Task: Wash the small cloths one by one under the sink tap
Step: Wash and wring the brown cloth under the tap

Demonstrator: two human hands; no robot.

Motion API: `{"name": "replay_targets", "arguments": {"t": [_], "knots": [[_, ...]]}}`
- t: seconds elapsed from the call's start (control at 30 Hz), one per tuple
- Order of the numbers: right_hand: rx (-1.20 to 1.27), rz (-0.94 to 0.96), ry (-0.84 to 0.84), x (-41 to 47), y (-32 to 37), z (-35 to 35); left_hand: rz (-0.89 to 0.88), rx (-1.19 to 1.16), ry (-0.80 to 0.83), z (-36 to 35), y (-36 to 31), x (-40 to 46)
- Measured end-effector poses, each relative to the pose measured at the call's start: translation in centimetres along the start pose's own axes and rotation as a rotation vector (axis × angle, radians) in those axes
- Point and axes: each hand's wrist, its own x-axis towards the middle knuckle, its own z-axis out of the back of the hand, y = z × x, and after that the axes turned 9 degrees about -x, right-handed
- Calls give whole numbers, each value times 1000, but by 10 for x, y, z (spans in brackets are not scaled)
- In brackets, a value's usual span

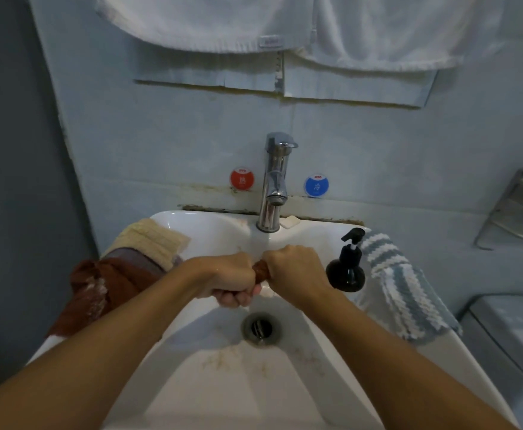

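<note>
Brown cloth (261, 270), rolled tight, lies crosswise in my grip, left hand (229, 279) and right hand (294, 270) both clenched round it, over the sink (210, 231) basin, below the tap (274, 181).

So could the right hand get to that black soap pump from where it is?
Probably yes. The soap pump stands on the sink rim just beside the right hand, nothing between. But that hand and the left hand grip the brown cloth, so it must let go first.
</note>
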Motion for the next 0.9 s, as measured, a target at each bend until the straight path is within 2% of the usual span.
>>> {"name": "replay_targets", "arguments": {"t": [0.53,0.9], "knots": [[25,-22,50,2,2,-8,-21,-39,-21,1,8,5],[151,47,-104,0,2,-4,78,-246,200,12,7,-5]]}}
